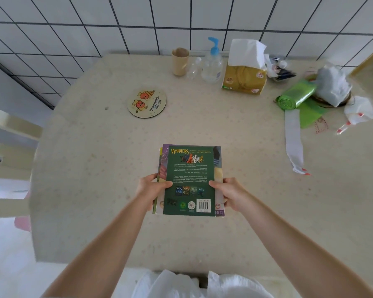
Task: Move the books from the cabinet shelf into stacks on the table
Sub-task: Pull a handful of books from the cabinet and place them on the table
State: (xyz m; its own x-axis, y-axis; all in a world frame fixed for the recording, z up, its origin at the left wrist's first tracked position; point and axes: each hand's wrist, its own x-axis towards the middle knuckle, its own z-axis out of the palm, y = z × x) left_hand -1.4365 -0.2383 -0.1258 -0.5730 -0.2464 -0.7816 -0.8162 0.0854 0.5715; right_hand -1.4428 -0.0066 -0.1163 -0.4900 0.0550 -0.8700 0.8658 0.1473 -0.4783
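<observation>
Gripped at both long edges, a small stack of paperbacks (pixel 190 179) is held over the middle of the speckled cream table (pixel 95 168), the left hand (pixel 151 188) and right hand (pixel 228 192) each closed on it. "WARRIORS" is printed on the glossy green back cover. A round cartoon coaster (pixel 146 103) lies at ten o'clock, a tissue pack (pixel 244 79) at one o'clock; white wall tiles are seen behind.

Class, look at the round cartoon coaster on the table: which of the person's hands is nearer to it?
Left. The left hand grips the book stack's left edge, below the coaster; the right hand is farther right.
</observation>
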